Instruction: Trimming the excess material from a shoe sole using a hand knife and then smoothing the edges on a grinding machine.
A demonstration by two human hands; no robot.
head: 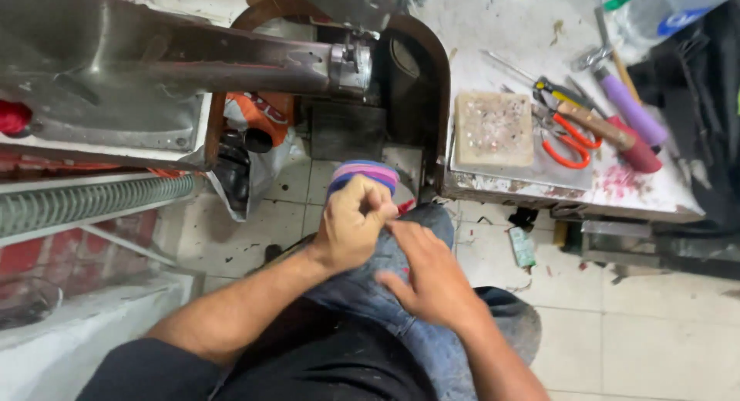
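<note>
A rounded striped thing in purple, blue and pink bands [364,175] sits at the middle of the view, on the person's raised knee in worn blue denim [401,285]; what it is made of cannot be told, since most of it is hidden. The left hand [352,222] lies over its near side, curled into a loose fist with thumb and fingertips pinched together on something too small to make out. The right hand [429,274] rests just beside it to the right, flat on the denim, fingers spread and the forefinger reaching to touch the left hand. Far and to the right stands a stained white worktable [647,197] (paint-spattered along its near edge) bearing a square pale block dotted with specks [494,128], orange-handled scissors [569,141] and a purple-handled tool [634,108]. Far and to the left, a dark metal machine arm [193,58] reaches across above pale floor tiles [655,339].
</note>
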